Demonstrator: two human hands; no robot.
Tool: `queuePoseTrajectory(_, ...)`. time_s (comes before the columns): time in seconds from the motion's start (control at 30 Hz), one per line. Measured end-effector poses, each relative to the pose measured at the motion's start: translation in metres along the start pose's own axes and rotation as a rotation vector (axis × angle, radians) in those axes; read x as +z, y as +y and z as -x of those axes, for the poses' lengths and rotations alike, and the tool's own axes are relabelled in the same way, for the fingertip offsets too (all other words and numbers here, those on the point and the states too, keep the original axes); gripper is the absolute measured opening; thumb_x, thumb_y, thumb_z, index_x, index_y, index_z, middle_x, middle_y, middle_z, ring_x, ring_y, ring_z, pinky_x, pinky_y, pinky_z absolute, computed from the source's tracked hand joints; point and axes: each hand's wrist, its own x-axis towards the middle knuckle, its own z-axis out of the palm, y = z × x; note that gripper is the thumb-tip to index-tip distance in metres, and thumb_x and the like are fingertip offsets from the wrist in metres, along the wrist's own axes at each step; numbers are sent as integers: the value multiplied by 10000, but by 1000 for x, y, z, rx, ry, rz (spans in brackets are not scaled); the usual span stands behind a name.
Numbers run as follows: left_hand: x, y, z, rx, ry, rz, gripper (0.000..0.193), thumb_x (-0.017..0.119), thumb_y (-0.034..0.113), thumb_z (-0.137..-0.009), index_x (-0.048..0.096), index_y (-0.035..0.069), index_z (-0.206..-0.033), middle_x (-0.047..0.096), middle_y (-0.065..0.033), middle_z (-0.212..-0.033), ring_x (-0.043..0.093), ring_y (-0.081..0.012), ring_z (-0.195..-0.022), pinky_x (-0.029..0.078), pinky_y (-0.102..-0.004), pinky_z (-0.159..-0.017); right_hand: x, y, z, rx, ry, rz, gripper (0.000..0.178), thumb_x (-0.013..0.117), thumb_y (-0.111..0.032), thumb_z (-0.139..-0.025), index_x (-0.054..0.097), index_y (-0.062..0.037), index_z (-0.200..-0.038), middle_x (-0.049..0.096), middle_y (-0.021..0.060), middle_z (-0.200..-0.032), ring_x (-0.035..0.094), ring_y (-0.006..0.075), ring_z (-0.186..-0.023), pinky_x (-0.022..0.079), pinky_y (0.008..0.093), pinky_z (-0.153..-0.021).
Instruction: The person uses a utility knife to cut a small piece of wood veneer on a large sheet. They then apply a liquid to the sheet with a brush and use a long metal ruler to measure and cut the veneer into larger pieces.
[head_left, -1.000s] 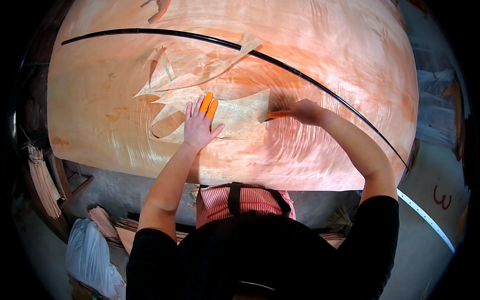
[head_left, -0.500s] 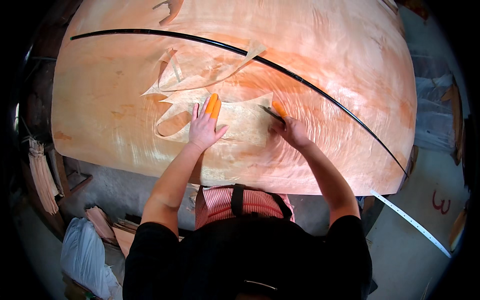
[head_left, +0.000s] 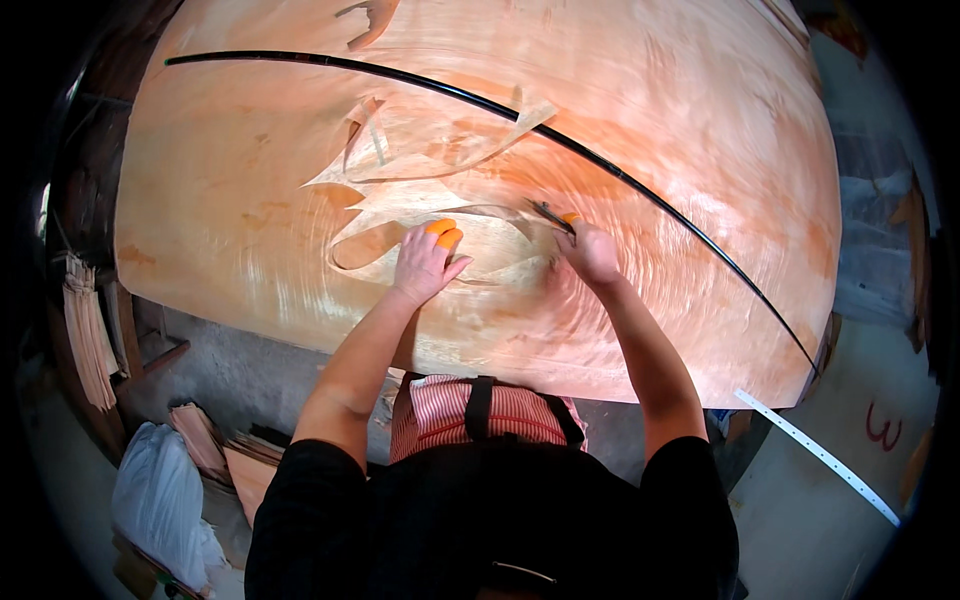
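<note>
A pale, thin wood veneer offcut [head_left: 490, 257] with a torn, curved outline lies on a large veneer sheet [head_left: 225, 215]. My left hand [head_left: 424, 264] rests on the offcut, its fingers curled in on it and the thumb stuck out to the right. Orange covers sleeve two of its fingers. To the right, my right hand [head_left: 592, 252] is closed around a slim dark knife [head_left: 553, 216] that points up and left, by a curled edge of the offcut. One orange finger cover shows on this hand; its other fingers are mostly hidden.
A long black flexible rod [head_left: 430, 85] lies curved across the sheet, with a veneer scrap [head_left: 420, 165] touching it. Another scrap [head_left: 375, 22] lies at the far edge. A white perforated strip [head_left: 815, 450] sticks out at lower right. Veneer bundles [head_left: 88, 335] and a plastic bag [head_left: 160, 500] stand lower left.
My left fingers have gone from stretched flat to curled. The offcut's right edge has bent up and folded left. The knife has shifted slightly. The whole view has moved a little.
</note>
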Motion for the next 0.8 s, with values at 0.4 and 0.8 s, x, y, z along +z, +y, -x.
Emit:
queuePoseTrajectory(0.4, -6, 1, 1, -16, -5, 0, 388, 653, 293, -651, 492, 76, -929, 473, -72, -995, 449, -243, -908, 343, -378, -802, -53, -54, 44, 71, 129, -111, 185, 617, -216, -714, 579, -38, -749, 549, 150, -584, 552, 295, -531, 434, 338, -469)
queuePoseTrajectory(0.8, -10, 4, 4, -7, 32, -10, 356, 628, 307, -675, 526, 61, -913, 483, -94, -954, 445, -263, -903, 341, -382, -807, -61, -115, 72, 88, 121, -171, 232, 617, -241, -729, 566, -15, -724, 499, 101, -521, 495, 198, -445, 384, 309, -428)
